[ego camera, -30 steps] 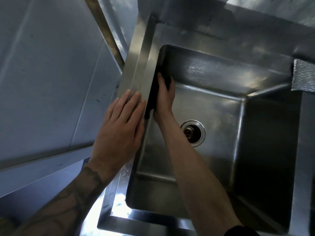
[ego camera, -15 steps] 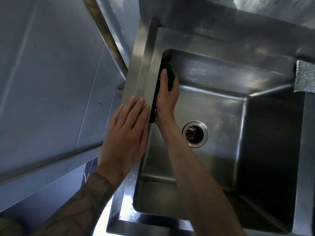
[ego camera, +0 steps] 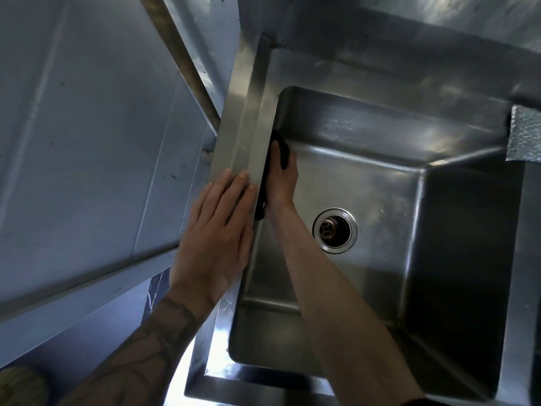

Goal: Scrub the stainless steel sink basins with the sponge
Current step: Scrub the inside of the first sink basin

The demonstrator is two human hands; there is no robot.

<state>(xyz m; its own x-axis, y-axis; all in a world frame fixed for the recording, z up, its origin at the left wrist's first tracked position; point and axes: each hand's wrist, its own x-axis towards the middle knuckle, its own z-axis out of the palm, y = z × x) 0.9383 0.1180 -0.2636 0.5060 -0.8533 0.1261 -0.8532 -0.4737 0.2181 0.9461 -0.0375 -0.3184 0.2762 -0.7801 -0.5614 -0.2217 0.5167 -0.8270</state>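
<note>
A deep stainless steel sink basin (ego camera: 380,183) fills the right of the view, with a round drain (ego camera: 335,230) in its floor. My right hand (ego camera: 282,178) reaches down inside and presses a dark sponge (ego camera: 282,150) flat against the basin's left wall, just below the rim; most of the sponge is hidden behind the hand and the rim. My left hand (ego camera: 216,232) lies flat, fingers together, on the sink's left rim (ego camera: 248,136), holding nothing.
A pale wall panel (ego camera: 87,127) and a brownish pipe (ego camera: 178,54) run along the left of the sink. A crinkled foil-like sheet (ego camera: 525,136) sits on the right rim. The steel backsplash (ego camera: 380,33) rises behind the basin.
My right hand with the sponge slid up the left wall, then back a little toward me. The left hand stayed flat on the rim.
</note>
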